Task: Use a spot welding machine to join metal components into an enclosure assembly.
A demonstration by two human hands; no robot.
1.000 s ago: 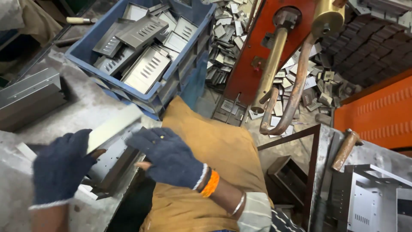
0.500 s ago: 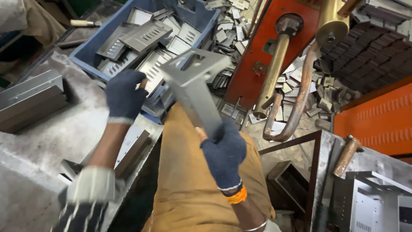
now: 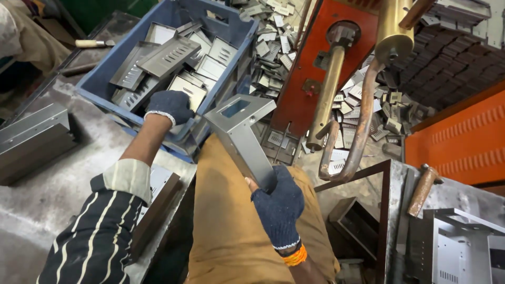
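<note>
My right hand, in a dark blue knitted glove, grips the lower end of a long grey sheet-metal housing. The housing is tilted up to the left, and its top face has a rectangular cut-out. My left hand, gloved the same way, reaches into a blue plastic crate. Its fingers are curled over the edge of a slotted metal plate; whether they grip it is hidden. Several grey slotted plates fill the crate.
A spot welder with brass arms and a red body stands ahead. Small metal offcuts litter the floor. A grey metal box lies left, a hammer and perforated metal housings right.
My left hand has let go of the housing and moved into the crate onto a plate. My right hand has lowered the housing slightly and holds it alone.
</note>
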